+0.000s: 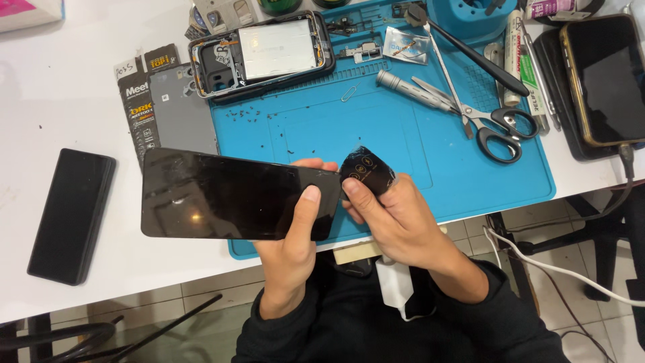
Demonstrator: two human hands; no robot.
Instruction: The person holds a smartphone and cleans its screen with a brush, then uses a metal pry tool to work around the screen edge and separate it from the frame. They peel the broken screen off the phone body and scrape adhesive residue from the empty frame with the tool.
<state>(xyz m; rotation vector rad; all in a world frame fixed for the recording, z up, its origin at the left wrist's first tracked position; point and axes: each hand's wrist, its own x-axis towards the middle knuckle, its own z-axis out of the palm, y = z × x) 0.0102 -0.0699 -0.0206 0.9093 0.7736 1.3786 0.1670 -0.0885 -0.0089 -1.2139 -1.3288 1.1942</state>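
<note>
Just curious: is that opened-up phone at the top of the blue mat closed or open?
Open: the phone body lies with no back cover, its silver battery exposed.

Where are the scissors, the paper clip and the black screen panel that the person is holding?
scissors [500,128], head view, on the black handle loops.
paper clip [349,93], head view, on the middle of the wire.
black screen panel [222,195], head view, on the middle of its dark glass.

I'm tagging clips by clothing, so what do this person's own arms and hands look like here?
Both hands, the left hand and the right hand, are bare: no gloves, rings or watch show. Dark, black-looking long sleeves are pushed back above the wrists, leaving the forearms uncovered. No markings show on the fabric.
</note>
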